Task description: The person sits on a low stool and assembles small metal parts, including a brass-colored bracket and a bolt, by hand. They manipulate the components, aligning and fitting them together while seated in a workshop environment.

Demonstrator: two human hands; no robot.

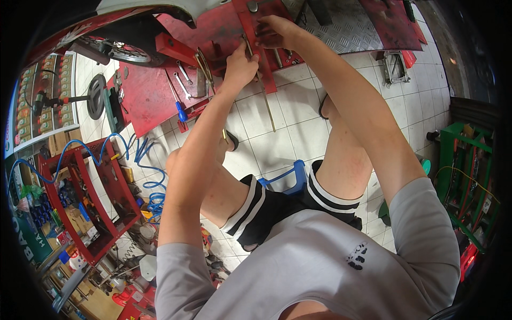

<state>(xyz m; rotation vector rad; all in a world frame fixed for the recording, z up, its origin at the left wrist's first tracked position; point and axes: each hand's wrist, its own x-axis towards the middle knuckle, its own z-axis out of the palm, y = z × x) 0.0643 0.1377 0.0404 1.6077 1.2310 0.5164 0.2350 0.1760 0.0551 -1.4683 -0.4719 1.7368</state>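
Rod (265, 98), slim and long, is slanting from the red desk (144, 101) over the tiled floor (301, 138). Left hand (242, 68) is apparently grasping its upper portion; right hand (274, 33) is curling nearby, its hold not showing clearly. Rod is looking light, stiff, possibly slippery; mid-shaft is offering the likeliest balanced grip.

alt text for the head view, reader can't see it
A person's left hand holds a long thin rod at the edge of a red platform, right hand close by. A blue-handled screwdriver and wrenches lie to the left.
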